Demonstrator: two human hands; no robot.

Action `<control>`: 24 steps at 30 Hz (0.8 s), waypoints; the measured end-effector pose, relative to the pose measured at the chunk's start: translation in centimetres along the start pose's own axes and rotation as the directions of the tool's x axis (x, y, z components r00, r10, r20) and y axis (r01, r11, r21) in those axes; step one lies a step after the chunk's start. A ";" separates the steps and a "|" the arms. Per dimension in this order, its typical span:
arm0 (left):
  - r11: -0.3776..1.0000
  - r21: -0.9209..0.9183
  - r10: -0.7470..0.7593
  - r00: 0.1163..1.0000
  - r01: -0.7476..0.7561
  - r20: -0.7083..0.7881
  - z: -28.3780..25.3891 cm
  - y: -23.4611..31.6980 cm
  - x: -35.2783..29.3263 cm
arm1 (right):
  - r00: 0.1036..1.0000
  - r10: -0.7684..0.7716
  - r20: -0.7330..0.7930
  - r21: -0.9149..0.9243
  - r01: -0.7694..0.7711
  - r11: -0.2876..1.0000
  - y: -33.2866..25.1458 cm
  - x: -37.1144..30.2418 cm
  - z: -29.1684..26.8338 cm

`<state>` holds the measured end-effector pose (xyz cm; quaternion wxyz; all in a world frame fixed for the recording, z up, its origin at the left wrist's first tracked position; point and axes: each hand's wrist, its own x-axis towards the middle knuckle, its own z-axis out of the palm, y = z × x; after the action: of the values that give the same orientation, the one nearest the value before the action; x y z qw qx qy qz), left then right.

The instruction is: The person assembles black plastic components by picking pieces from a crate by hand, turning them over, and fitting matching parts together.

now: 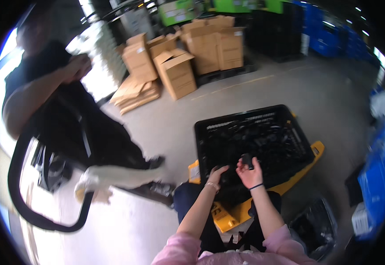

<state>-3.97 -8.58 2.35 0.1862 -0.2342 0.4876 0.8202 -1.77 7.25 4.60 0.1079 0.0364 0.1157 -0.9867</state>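
In front of me stands a large black crate (240, 116), filled with many small black parts (267, 139). My right hand (251, 176) is over its near side, palm turned up, with thumb and fingers closed round a small black block-like part (247, 160). Just left of it, my left hand (217, 176) is at the crate's near left corner, its fingers curled. Something dark seems to lie in the left hand, but against the black crate I cannot make it out.
Under the crate is a yellow pallet jack (285, 185). A person in black (75, 115) stands at left beside a curved black handle (18, 176). Cardboard boxes (175, 73) stand behind. A black bag-lined bin (316, 225) and blue sheeting (378, 176) are at right.
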 end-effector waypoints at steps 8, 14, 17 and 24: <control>0.999 0.049 0.012 0.996 -0.007 -0.090 0.1 -0.2 -0.4 | 0.999 -0.017 -0.052 -0.087 0.013 0.996 0.1 -0.4 0.5; 0.998 0.034 -0.048 0.998 0.049 -0.036 -0.1 0.2 -0.4 | 0.998 -0.020 -0.060 -0.096 0.014 0.995 0.3 -0.3 0.5; 0.993 0.082 -0.085 0.996 0.083 0.028 -0.6 0.2 -0.2 | 0.998 -0.024 -0.054 -0.103 0.018 0.994 0.3 -0.3 0.5; 0.995 0.060 -0.081 0.995 0.077 0.058 -0.8 0.1 0.3 | 0.999 -0.026 -0.048 -0.122 0.020 0.992 0.3 -0.3 0.4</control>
<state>-4.08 -9.32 1.93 0.2398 -0.2230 0.4958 0.8044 -1.42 6.90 4.99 0.0955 0.0527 0.1788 -0.9778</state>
